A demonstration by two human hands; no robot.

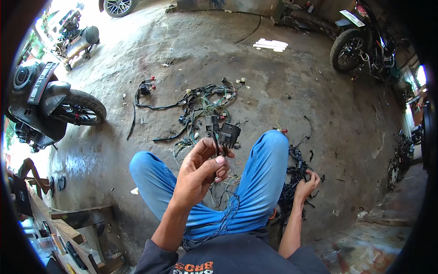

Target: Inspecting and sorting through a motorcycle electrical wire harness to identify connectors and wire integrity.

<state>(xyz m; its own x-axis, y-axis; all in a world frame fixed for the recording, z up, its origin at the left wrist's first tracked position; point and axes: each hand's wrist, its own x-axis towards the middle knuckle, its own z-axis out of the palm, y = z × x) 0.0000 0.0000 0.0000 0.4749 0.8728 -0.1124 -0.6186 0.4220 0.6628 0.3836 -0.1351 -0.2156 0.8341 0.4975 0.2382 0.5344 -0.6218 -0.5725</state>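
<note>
My left hand [205, 166] is raised between my knees, thumb and fingers closed on the wires of a black wire connector [229, 135]. A smaller dark grey connector [211, 122] stands up beside it. Thin wires [228, 201] trail across my lap below the hand. Down by my right leg, my right hand [308, 185] is closed at a heap of black tape scraps and wire pieces [296, 176]; what its fingers grip is hidden. On the floor ahead lies a wiring harness [200, 98] with black-wrapped branches, green wires and small white and red plugs.
Motorcycles stand at the left [77, 107] and the far right [353, 50]. A wheeled air compressor [82, 43] is at the far left. Near left is a wooden bench [68, 228] with tools. More dark wiring [401, 150] is heaped along the right edge.
</note>
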